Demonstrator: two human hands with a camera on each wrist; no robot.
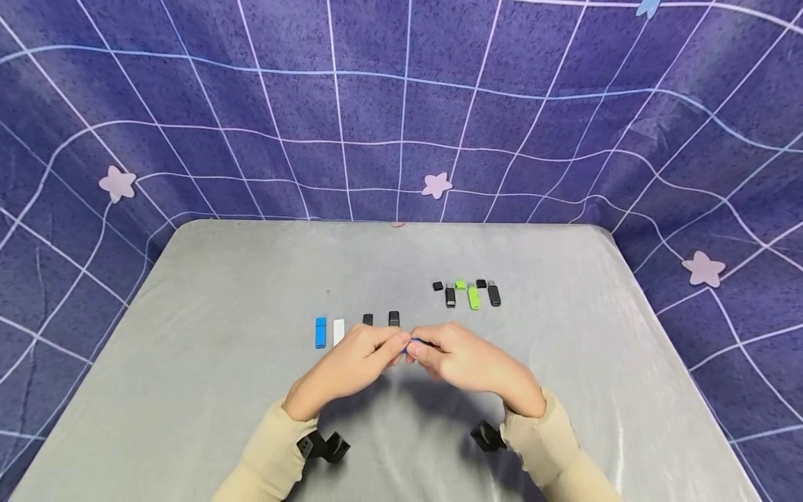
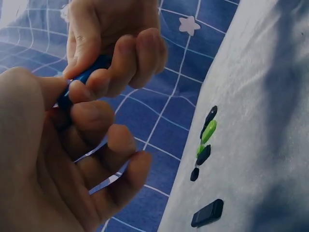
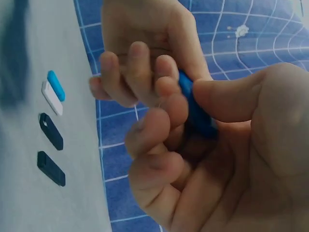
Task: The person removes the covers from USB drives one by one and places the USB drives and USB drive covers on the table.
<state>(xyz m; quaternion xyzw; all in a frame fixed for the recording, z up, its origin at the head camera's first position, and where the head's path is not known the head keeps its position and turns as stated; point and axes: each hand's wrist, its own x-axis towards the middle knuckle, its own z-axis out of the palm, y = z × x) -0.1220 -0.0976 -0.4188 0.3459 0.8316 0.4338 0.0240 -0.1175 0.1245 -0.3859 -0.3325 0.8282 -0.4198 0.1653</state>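
worktop (image 1: pixel 207 293), read from left to right: a blue stick (image 1: pixel 320 332) lies outermost, with a white stick (image 1: pixel 339 331) just beside it. next is the left grip (image 1: pixel 360 355), a bare hand, its thumb and fingertips pinching one end of the held blue stick (image 3: pixel 197 117); past its knuckles lie a first dark stick (image 1: pixel 368 319) and a second dark stick (image 1: pixel 394 318). the held blue stick is raised above the worktop, between the two hands and mostly covered by fingers; whether it is capped cannot be told. judged by its smallness and smooth shell, it should be light and stiff, probably hard plastic, somewhat slippery against skin and fairly robust, any plug beneath the fingers being its weakest part. it is best taken by the broad faces near each end, with force kept along its length to avoid bending. the right grip (image 1: pixel 467 355) pinches the other end, thumb opposed to curled fingers. beyond it, well apart from the held blue stick, are a black cap (image 1: pixel 438 286), a black stick (image 1: pixel 450 295), a green cap (image 1: pixel 461 284), a green stick (image 1: pixel 473 298), another black cap (image 1: pixel 481 284) and a dark grey stick (image 1: pixel 494 294).
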